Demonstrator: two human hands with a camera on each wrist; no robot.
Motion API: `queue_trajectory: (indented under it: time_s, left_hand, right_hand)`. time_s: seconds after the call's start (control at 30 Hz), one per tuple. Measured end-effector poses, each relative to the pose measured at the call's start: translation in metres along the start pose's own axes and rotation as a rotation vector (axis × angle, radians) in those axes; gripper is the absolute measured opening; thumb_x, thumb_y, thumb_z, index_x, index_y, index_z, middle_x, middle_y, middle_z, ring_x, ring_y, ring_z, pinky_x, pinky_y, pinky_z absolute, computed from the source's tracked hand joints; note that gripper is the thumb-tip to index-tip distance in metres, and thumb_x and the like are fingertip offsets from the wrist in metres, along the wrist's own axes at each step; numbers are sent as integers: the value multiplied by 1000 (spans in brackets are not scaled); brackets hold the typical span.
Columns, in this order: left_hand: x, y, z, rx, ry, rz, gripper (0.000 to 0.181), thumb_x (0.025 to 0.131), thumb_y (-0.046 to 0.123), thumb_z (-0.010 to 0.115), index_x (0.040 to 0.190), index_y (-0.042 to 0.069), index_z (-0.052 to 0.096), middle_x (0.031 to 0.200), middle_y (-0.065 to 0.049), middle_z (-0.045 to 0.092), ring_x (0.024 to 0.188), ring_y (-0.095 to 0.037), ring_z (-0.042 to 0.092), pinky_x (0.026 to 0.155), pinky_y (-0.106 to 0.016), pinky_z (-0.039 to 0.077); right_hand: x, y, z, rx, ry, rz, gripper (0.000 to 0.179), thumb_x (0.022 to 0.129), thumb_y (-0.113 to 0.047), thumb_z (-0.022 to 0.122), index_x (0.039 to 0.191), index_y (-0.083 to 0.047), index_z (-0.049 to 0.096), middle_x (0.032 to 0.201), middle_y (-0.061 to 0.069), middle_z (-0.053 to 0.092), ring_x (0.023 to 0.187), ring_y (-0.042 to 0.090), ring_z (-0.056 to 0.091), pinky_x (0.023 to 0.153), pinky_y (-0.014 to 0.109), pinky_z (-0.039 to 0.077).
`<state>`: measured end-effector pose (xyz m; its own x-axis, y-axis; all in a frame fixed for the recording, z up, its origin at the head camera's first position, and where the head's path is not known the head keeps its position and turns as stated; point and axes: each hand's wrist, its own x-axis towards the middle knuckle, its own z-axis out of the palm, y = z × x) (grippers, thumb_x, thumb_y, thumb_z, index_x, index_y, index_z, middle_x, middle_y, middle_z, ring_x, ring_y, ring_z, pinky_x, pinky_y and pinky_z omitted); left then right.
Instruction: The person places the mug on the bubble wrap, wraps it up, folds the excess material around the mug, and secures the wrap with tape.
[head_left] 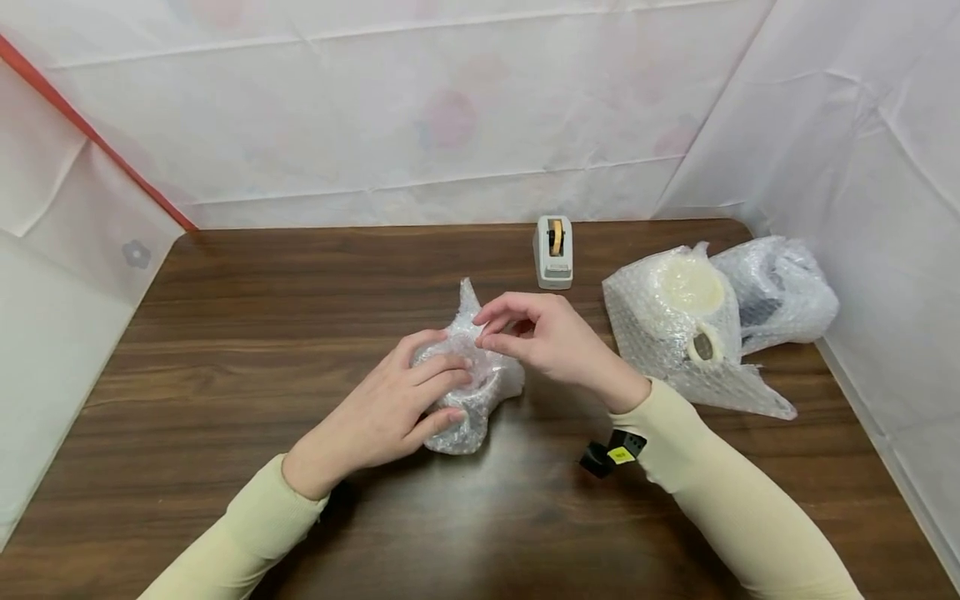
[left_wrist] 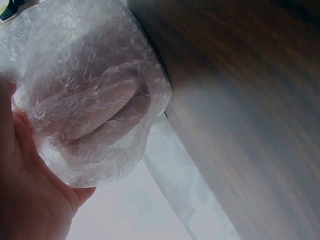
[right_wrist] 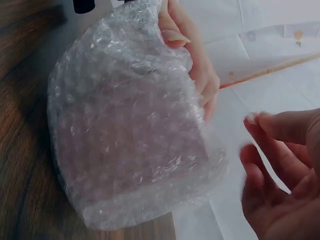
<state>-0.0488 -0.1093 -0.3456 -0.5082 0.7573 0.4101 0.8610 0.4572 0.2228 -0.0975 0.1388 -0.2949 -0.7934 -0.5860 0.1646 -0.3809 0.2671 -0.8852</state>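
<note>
A bubble-wrapped object (head_left: 457, 421) stands on the table in front of me; through the wrap in the left wrist view a pinkish body with a curved edge shows, its kind unclear. My left hand (head_left: 401, 396) holds it, the fingers over its top and the thumb at its near side. Above its far right side is my right hand (head_left: 543, 337), thumb and index fingertips together. In the right wrist view this hand (right_wrist: 285, 170) is apart from the wrap and pinches a small whitish bit, which looks like tape.
A white tape dispenser (head_left: 555, 271) stands towards the back of the table (head_left: 247, 333). At the right lie a bubble-wrapped cream-coloured object (head_left: 686, 287) and another bubble-wrapped bundle (head_left: 787, 292). White sheeting (head_left: 360, 125) hangs along the back and sides.
</note>
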Motion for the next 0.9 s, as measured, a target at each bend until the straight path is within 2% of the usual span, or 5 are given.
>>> queue_trajectory:
  time_s: [0.17, 0.23, 0.5, 0.67, 0.9]
  left_hand:
    - [1, 0, -1, 5, -11, 5, 46, 106, 45, 41, 119, 7, 64, 126, -5, 62, 137, -39, 35, 118, -47, 20]
    - [2, 0, -2, 6, -18, 5, 47, 106, 45, 41, 120, 7, 64, 127, -5, 62, 138, -39, 34, 118, -47, 20]
    - [0, 1, -2, 7, -17, -6, 49, 106, 47, 40, 121, 7, 64, 124, -4, 62, 139, -40, 34, 118, -47, 19]
    - [0, 1, 0, 5, -18, -8, 49, 106, 47, 41, 122, 7, 64, 122, -4, 63, 140, -38, 33, 118, -47, 19]
    - [1, 0, 1, -16, 21, 10, 47, 105, 44, 43, 119, 5, 64, 120, -5, 63, 137, -39, 37, 117, -47, 21]
  right_hand:
    - [1, -2, 0, 19, -108, -21, 20, 87, -1, 75, 107, -3, 70, 90, 1, 73, 81, 12, 68, 69, 34, 55]
    - [4, -2, 1, -16, -162, -25, 19, 87, -2, 76, 106, -4, 71, 90, 1, 74, 81, 9, 68, 70, 32, 57]
    - [10, -12, 4, -296, -339, -119, 22, 87, 1, 70, 105, -11, 72, 88, -6, 72, 82, -1, 64, 74, 29, 56]
    - [9, -17, 6, -384, -348, -115, 27, 84, 2, 75, 108, -11, 72, 90, -6, 71, 83, -1, 64, 76, 26, 56]
    - [8, -12, 1, -311, -367, -42, 34, 85, 4, 75, 116, -11, 70, 93, -5, 72, 85, 1, 65, 74, 26, 56]
